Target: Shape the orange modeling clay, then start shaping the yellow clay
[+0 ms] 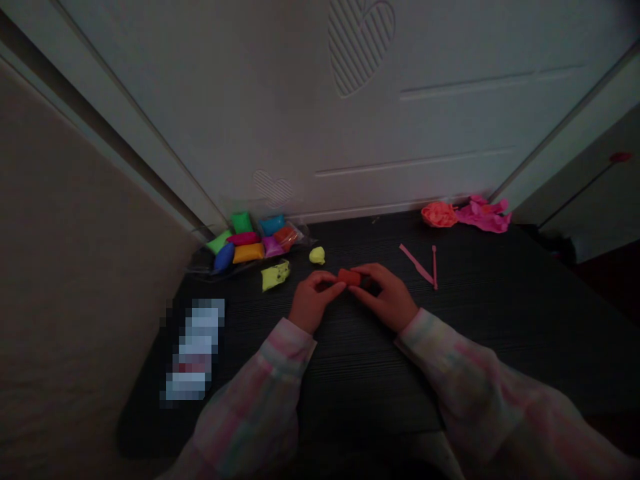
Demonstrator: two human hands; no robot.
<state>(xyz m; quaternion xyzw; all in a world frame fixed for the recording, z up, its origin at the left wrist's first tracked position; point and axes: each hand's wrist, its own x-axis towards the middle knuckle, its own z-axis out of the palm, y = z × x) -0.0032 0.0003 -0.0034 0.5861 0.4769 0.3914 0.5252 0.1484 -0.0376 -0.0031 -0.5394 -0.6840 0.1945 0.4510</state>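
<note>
The left hand (311,300) and right hand (387,293) are clamped together on a red block (349,277), above the dark, grained table (360,380). A pixelated patch (195,350) hides any writing at left; the packets (247,252) look unlabelled, though dimness makes that uncertain. Behind stands a pale panel (240,100) with striped hearts.

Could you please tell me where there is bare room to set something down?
Bare patches lie right of the pink stick and between the left sleeve and right sleeve. Crowded: back left, by the bagged coloured packets, and where the left hand and right hand hold a red block.
</note>
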